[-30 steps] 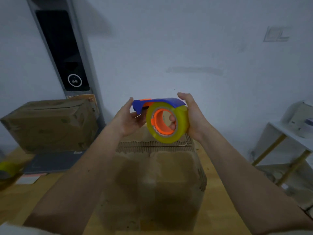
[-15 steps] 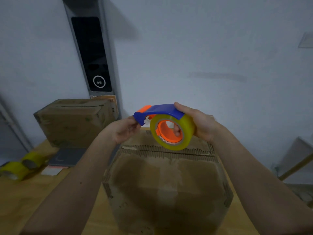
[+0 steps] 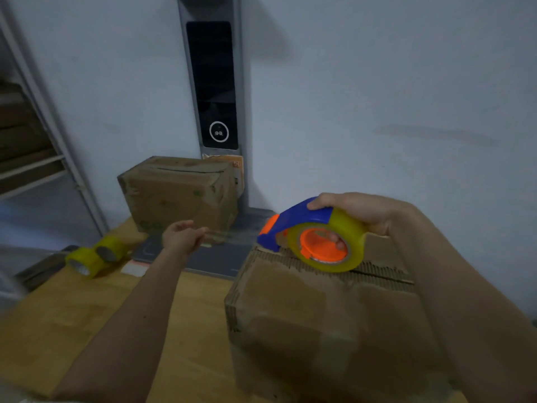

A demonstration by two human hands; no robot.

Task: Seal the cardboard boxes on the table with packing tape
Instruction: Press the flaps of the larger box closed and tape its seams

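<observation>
A blue and orange tape dispenser (image 3: pixel 296 219) with a yellowish roll of packing tape (image 3: pixel 345 242) hovers just over the far top edge of the near cardboard box (image 3: pixel 305 309). My right hand (image 3: pixel 360 207) grips the dispenser from above, fingers through the orange core. Off to the left, my left hand (image 3: pixel 183 237) pinches the free end of a clear tape strip (image 3: pixel 215 237) stretched out from the dispenser. A second cardboard box (image 3: pixel 177 193) stands farther back against the wall.
Two spare tape rolls (image 3: pixel 93 257) lie at the left on the wooden table (image 3: pixel 72 315). A grey tower device (image 3: pixel 215 91) with a flat grey base (image 3: pixel 203 254) stands behind the far box. Shelving (image 3: pixel 26 158) is at the far left.
My left hand has moved left, away from the dispenser, drawing out a strip of tape. The view has swung left, so the near box now sits to the right.
</observation>
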